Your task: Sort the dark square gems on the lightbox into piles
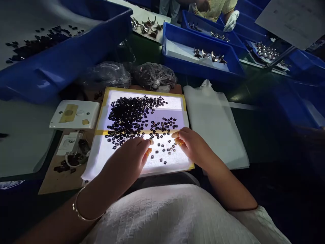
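A lit white panel point(175, 162) with yellow tape edging lies in front of me. On its upper left is a dense pile of small dark square pieces point(127, 113). A looser group of the same pieces point(162, 126) spreads between my hands. My left hand point(133, 152) is over the panel's lower middle, fingers curled with thumb and index close together. At the panel's right edge my right hand point(194, 145) has its fingers bent in a pinch, close to the loose pieces. Yellow coverings show on the fingertips. Whatever either hand pinches is too small to make out.
Left of the panel sit a white switch plate point(91, 113) and a white electrical box point(68, 144). Plastic bags point(154, 76) lie behind it, white sheets point(215, 125) to its right. Blue bins point(203, 61) stand further back, near a co-worker's gloved hand point(231, 21).
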`<control>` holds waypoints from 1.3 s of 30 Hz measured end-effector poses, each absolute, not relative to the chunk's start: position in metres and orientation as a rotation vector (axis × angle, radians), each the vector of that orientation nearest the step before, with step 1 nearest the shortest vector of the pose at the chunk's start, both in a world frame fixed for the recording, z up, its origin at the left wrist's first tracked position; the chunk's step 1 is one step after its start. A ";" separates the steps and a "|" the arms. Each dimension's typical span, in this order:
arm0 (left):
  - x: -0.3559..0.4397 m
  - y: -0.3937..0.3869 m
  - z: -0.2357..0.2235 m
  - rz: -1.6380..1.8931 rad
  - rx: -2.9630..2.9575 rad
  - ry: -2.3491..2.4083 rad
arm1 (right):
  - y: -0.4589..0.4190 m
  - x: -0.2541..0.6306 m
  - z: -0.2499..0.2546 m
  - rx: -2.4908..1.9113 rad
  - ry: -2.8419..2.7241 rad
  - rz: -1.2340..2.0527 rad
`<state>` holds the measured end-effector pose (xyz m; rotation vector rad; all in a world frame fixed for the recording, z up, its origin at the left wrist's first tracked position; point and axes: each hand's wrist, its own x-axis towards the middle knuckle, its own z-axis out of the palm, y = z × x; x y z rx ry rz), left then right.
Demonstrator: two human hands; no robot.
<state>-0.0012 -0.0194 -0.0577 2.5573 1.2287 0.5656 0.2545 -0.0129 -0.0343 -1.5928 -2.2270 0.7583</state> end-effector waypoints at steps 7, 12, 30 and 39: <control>0.016 -0.020 -0.048 0.472 2.520 1.110 | -0.019 0.238 -0.026 -1.455 -2.369 0.866; 0.000 -0.019 -0.042 0.439 2.453 1.158 | -0.031 0.258 -0.022 -1.413 -2.280 0.844; 0.014 -0.010 -0.043 0.340 2.515 1.100 | -0.047 0.259 -0.028 -1.432 -2.365 0.730; 0.011 -0.007 -0.039 0.258 2.431 1.170 | -0.022 0.250 -0.031 -1.404 -2.334 0.605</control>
